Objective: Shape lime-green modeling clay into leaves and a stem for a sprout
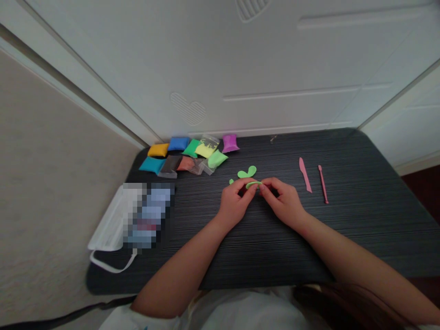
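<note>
White panelling (pixel 261 64) with a striped heart relief rises behind a dark, fine-lined table (pixel 268 247), where someone sits with both forearms over the near edge. From where I stand, the left hand (pixel 237 197) pinches a thin light-green piece (pixel 253 184) between thumb and fingers, and the right hand (pixel 283 199) grips its other end with the fingertips. That piece is near the middle of the table, a little above the surface. Just beyond it lies a two-lobed green shape (pixel 247 173), with a small green bit (pixel 231 181) beside the left hand. Colourful packets (pixel 179 143) cluster at the far left. Right of the hands lie a pink knife (pixel 305 175) and a slim pink stick (pixel 323 184); a white mask (pixel 110 222) rests at the left edge, beside something pixelated.
</note>
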Demonstrator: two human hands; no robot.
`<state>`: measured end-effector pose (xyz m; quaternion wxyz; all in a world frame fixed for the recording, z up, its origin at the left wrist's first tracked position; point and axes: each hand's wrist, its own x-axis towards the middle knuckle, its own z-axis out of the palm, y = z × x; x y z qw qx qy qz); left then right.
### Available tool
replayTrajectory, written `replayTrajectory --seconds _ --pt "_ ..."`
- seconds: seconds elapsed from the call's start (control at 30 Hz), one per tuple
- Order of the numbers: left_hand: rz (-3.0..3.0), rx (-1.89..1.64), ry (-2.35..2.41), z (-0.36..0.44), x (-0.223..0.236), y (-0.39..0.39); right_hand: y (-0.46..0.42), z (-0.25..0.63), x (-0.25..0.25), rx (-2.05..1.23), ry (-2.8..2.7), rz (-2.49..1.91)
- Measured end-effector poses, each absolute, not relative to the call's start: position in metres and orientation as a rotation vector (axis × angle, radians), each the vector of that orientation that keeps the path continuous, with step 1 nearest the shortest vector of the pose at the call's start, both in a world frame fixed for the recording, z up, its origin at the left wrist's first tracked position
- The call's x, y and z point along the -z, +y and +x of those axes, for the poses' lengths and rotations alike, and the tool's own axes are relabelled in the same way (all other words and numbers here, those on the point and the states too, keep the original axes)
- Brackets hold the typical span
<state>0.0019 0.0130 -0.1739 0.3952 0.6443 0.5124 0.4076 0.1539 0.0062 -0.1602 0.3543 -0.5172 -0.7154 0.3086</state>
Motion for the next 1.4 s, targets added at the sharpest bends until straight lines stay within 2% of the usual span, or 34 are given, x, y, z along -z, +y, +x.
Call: replayTrajectory --seconds 0.6,0.93,1.13,1.4 --pt "1.672 -1.028 1.315 0.002 0.173 0.013 0.008 0.153 0.166 -0.803 -1.798 -1.325" --pt "1.714 -0.877 1.290 0.003 0.172 0.018 0.009 0.154 0.165 -0.819 -1.712 -1.322" --pt "1.299 -0.971 1.142 0.001 0.175 0.022 0.012 0.155 0.171 -1.029 -1.534 -1.265" --pt "0.938 -1.058 0.937 0.003 0.174 0.024 0.012 0.154 0.168 -0.939 -1.777 -1.263"
